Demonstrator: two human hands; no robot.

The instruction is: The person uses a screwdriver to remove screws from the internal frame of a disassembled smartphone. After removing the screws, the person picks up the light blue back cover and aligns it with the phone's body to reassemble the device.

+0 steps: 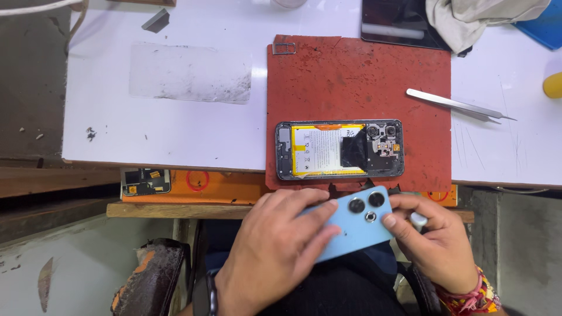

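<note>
My left hand point(275, 246) and my right hand point(436, 240) together hold a light blue phone back cover point(357, 225) with three round camera rings, low in the head view above my lap. My right hand also grips a small white tool point(418, 220) behind the cover's edge. Just beyond, an opened phone point(339, 149) lies flat on a red work mat point(363, 82), its white and yellow battery and camera modules exposed.
Metal tweezers point(459, 105) lie across the mat's right edge. A SIM tray point(284, 48) sits at the mat's top left. A clear scratched sheet point(190, 73) rests on the white table point(117, 134). A dark tablet point(398, 23), cloth point(474, 17) and yellow object point(552, 85) lie at the back right.
</note>
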